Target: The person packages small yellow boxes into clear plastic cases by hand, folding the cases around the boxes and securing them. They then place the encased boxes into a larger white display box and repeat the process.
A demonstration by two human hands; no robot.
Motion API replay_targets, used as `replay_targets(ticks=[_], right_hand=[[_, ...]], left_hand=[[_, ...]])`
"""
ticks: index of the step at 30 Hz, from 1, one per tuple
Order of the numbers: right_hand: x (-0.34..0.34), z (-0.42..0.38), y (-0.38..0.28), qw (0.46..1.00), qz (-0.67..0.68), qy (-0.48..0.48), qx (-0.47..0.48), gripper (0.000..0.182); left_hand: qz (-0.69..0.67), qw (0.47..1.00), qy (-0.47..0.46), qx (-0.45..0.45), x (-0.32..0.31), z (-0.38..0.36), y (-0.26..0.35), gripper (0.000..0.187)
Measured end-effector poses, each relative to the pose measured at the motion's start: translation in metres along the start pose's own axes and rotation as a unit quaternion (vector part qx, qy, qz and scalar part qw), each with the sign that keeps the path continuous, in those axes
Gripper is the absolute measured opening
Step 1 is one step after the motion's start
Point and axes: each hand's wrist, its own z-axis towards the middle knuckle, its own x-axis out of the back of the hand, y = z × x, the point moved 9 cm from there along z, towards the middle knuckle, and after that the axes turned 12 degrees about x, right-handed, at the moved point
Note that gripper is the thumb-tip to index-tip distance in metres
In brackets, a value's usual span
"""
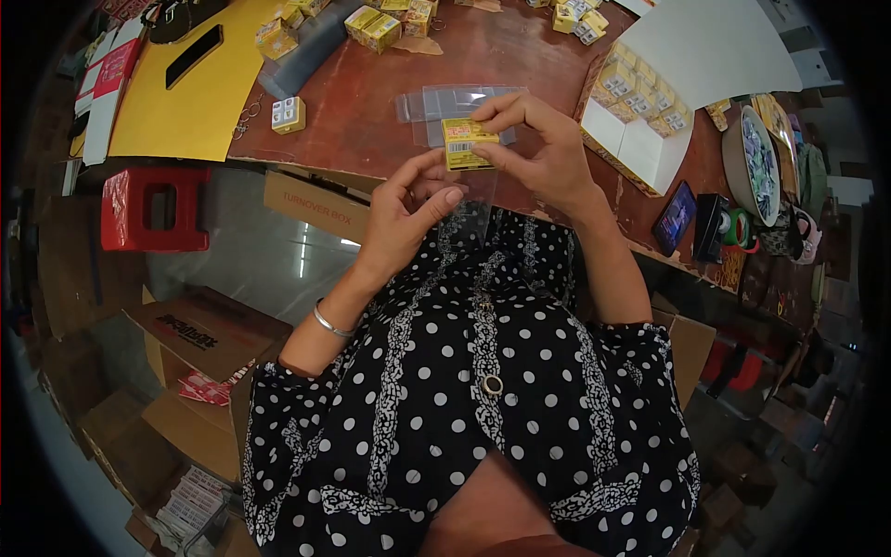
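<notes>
A small yellow printed box [471,153] with a barcode is pinched between the thumb and fingers of my right hand [548,148], over the table's front edge. My left hand [408,206] is just below and left of it, fingers curled near the box's lower left corner. A clear plastic sleeve [475,218] hangs from my left thumb and fingers; its exact shape is hard to make out. More folded clear plastic [436,102] lies on the table behind the yellow box.
On the red-brown table [343,121] are a small box with white squares [288,114], a tray [640,139] partly filled with small boxes, and a phone [675,218]. A yellow sheet [186,102] lies left. A red stool [155,210] and cartons [209,334] stand below.
</notes>
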Motion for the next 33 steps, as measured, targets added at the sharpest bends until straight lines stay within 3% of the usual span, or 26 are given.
replay_targets(ticks=[3, 9, 11, 15, 17, 18, 20, 23, 25, 30, 32, 33], right_hand=[[0.005, 0.0, -0.003, 0.998, -0.003, 0.053, 0.041, 0.02], [-0.003, -0.011, 0.006, 0.997, 0.038, -0.002, -0.069, 0.014], [-0.007, -0.013, 0.004, 0.996, -0.006, -0.066, -0.064, 0.02], [-0.009, -0.015, -0.003, 0.996, -0.028, -0.077, 0.018, 0.024], [0.011, -0.018, -0.014, 0.997, -0.048, 0.053, 0.019, 0.03], [0.007, -0.024, -0.017, 0.997, -0.047, 0.051, 0.018, 0.03], [-0.006, -0.052, 0.014, 0.962, 0.167, 0.131, -0.17, 0.046], [-0.039, -0.079, 0.021, 0.94, 0.257, 0.117, -0.193, 0.051], [-0.043, -0.091, 0.017, 0.934, 0.262, 0.141, -0.199, 0.045], [-0.066, -0.133, 0.02, 0.928, 0.26, 0.084, -0.254, 0.032], [-0.074, -0.144, 0.02, 0.927, 0.26, 0.094, -0.253, 0.03], [-0.077, -0.148, 0.019, 0.928, 0.257, 0.104, -0.248, 0.028]], left_hand=[[-0.018, 1.0, -0.003, 0.015, 0.0, 0.001, -0.001, 0.054], [-0.034, 0.999, 0.006, -0.035, -0.006, -0.004, 0.007, 0.059], [-0.008, 0.999, 0.024, -0.039, -0.004, -0.005, 0.008, 0.061], [-0.006, 0.998, 0.016, -0.058, -0.008, -0.005, 0.01, 0.06], [-0.001, 0.998, 0.024, -0.055, -0.007, -0.006, 0.01, 0.059], [-0.002, 0.998, 0.025, -0.054, -0.007, -0.006, 0.008, 0.059], [-0.002, 0.998, 0.021, -0.054, -0.006, -0.005, 0.004, 0.056], [-0.049, 0.999, 0.003, -0.024, -0.014, -0.009, -0.004, 0.051], [-0.045, 0.999, -0.006, -0.01, -0.016, -0.013, -0.014, 0.048], [-0.009, 0.997, -0.033, 0.069, -0.011, -0.024, -0.058, 0.038], [0.038, 0.999, -0.027, -0.011, -0.007, -0.026, -0.059, 0.033], [0.036, 0.999, -0.025, -0.008, -0.005, -0.027, -0.062, 0.033]])
